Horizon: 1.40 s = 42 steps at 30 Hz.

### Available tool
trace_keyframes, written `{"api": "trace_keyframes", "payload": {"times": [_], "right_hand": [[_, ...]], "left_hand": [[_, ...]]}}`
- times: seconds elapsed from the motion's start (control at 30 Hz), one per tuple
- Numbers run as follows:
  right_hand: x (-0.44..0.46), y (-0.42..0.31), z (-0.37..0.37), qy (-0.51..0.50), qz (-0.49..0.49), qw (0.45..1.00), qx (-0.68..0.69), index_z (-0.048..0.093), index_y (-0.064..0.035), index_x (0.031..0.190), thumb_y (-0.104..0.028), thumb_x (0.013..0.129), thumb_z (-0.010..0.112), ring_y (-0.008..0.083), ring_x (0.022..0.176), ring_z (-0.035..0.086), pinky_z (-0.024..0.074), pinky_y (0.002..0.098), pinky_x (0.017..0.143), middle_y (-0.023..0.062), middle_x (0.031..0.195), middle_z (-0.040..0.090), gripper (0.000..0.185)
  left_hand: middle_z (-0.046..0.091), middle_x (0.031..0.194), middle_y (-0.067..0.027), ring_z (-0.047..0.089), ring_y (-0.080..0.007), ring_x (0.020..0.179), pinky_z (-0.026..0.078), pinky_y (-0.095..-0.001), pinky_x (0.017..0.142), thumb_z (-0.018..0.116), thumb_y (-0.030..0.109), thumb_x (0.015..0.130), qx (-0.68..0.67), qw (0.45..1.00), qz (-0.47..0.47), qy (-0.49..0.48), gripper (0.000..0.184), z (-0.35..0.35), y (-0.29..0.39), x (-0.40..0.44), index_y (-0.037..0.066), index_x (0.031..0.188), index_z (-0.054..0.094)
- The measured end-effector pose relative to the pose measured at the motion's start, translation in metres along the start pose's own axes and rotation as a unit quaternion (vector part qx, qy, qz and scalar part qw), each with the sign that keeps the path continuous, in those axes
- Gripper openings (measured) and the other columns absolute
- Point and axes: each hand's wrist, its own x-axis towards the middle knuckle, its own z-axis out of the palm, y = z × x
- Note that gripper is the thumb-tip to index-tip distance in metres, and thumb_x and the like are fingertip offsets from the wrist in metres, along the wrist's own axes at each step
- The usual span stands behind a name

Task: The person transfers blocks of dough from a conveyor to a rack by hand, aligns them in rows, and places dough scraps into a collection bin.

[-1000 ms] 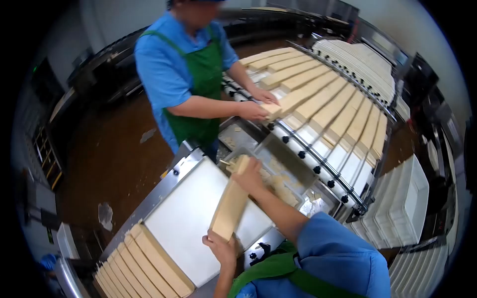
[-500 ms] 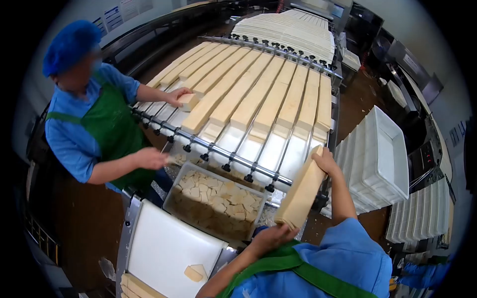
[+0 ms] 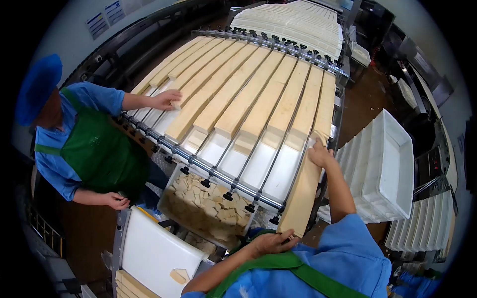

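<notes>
A long pale slab, which looks like layered dough, lies lengthwise between my two hands at the right front of the conveyor. My left hand grips its near end, fingers curled around the edge. Toward the far end, my right hand is closed on the slab's right side. The slab's far end meets the rightmost row of similar slabs on the white belt. Several more slabs run side by side, separated by thin metal rods.
Across the belt, a co-worker's hand holds a small pale piece; the other hand hangs lower. A bin of broken pieces stands below the front bar. Stacked white trays rise at right. A white belt carries cut pieces.
The slab in my hands has swung more upright, its far end now at the rightmost row. The co-worker's lower hand has drawn back left, away from the bin.
</notes>
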Motion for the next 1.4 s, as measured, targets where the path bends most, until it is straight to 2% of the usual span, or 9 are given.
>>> {"api": "trace_keyframes", "payload": {"times": [0.27,0.63,0.7,0.97,1.1,1.23,1.27,1.3,1.4], "right_hand": [[0.024,0.023,0.022,0.215,-0.130,0.968,-0.020,0.051,-0.0001,0.110,-0.026,0.084,0.040,0.0348,0.119,0.044,0.0246,0.0578,0.101,0.0197,0.125,0.049,0.038],[0.005,0.002,0.017,0.245,-0.067,0.967,-0.026,0.051,-0.0044,0.121,-0.021,0.083,0.046,0.0347,0.120,0.039,0.0247,0.0507,0.101,0.0175,0.124,0.049,0.041],[-0.003,0.000,0.031,0.438,-0.119,0.891,-0.014,0.049,-0.0043,0.122,-0.018,0.080,0.053,0.0334,0.120,0.038,0.0225,0.0505,0.101,0.0150,0.122,0.049,0.044],[-0.113,0.002,0.059,0.257,-0.399,0.858,0.197,0.054,-0.0020,0.112,-0.009,0.076,0.058,0.0358,0.111,0.045,0.0261,0.0498,0.098,0.0171,0.119,0.052,0.037],[-0.164,0.015,0.060,0.187,-0.579,0.790,-0.073,0.057,-0.0008,0.096,-0.011,0.074,0.058,0.0371,0.113,0.048,0.0248,0.0538,0.098,0.0171,0.117,0.056,0.024],[-0.159,0.024,0.089,0.211,-0.499,0.830,-0.135,0.067,-0.0218,0.077,-0.023,0.069,0.067,0.0356,0.125,0.042,0.0263,0.0504,0.098,0.0083,0.142,0.043,0.009],[-0.145,0.030,0.095,0.244,-0.549,0.794,-0.097,0.064,-0.0142,0.081,-0.018,0.076,0.063,0.0346,0.124,0.042,0.0246,0.0490,0.099,0.0109,0.138,0.046,0.006],[-0.152,0.028,0.077,0.177,-0.536,0.805,-0.180,0.059,-0.0143,0.124,-0.033,0.073,0.074,0.0360,0.126,0.041,0.0313,0.0565,0.098,0.0188,0.140,0.042,0.057],[-0.145,0.029,0.074,0.187,-0.494,0.823,-0.207,0.061,-0.0167,0.122,-0.030,0.075,0.071,0.0345,0.125,0.043,0.0333,0.0535,0.097,0.0187,0.138,0.044,0.049]], "left_hand": [[0.044,0.125,-0.0197,0.065,-0.0260,0.071,0.056,-0.0309,0.061,0.057,0.014,0.082,-0.092,0.985,-0.146,-0.027,0.039,0.016,-0.012,0.009,0.012,0.121,0.053],[0.039,0.132,-0.0207,0.066,-0.0253,0.071,0.055,-0.0329,0.060,0.053,0.013,0.082,-0.093,0.969,-0.161,-0.161,0.039,0.020,-0.029,0.025,0.012,0.121,0.047],[0.037,0.136,-0.0219,0.066,-0.0257,0.070,0.055,-0.0321,0.057,0.052,0.009,0.081,-0.027,0.970,-0.194,-0.144,0.037,0.027,-0.039,0.040,0.012,0.118,0.047],[0.044,0.133,-0.0213,0.065,-0.0303,0.086,0.055,-0.0364,0.065,0.054,0.009,0.080,-0.120,0.959,-0.232,-0.114,0.025,0.022,-0.049,0.040,0.009,0.104,0.054],[0.056,0.116,-0.0114,0.064,-0.0280,0.077,0.053,-0.0356,0.060,0.058,0.009,0.076,-0.025,0.946,-0.320,0.043,0.023,-0.008,-0.042,-0.004,0.008,0.099,0.054],[0.055,0.112,-0.0077,0.063,-0.0294,0.071,0.053,-0.0380,0.060,0.064,0.011,0.073,0.116,0.842,-0.514,0.117,0.033,-0.040,-0.026,-0.049,0.009,0.104,0.052],[0.053,0.115,-0.0082,0.063,-0.0303,0.073,0.053,-0.0386,0.062,0.062,0.012,0.076,0.105,0.810,-0.565,0.114,0.034,-0.046,-0.024,-0.060,0.009,0.108,0.051],[0.051,0.118,-0.0088,0.063,-0.0312,0.075,0.053,-0.0392,0.063,0.061,0.013,0.079,0.089,0.776,-0.614,0.115,0.035,-0.052,-0.017,-0.066,0.009,0.111,0.049],[0.048,0.122,-0.0100,0.061,-0.0330,0.081,0.053,-0.0403,0.066,0.057,0.015,0.085,0.095,0.715,-0.666,0.188,0.035,-0.067,0.002,-0.083,0.010,0.118,0.046]]}}
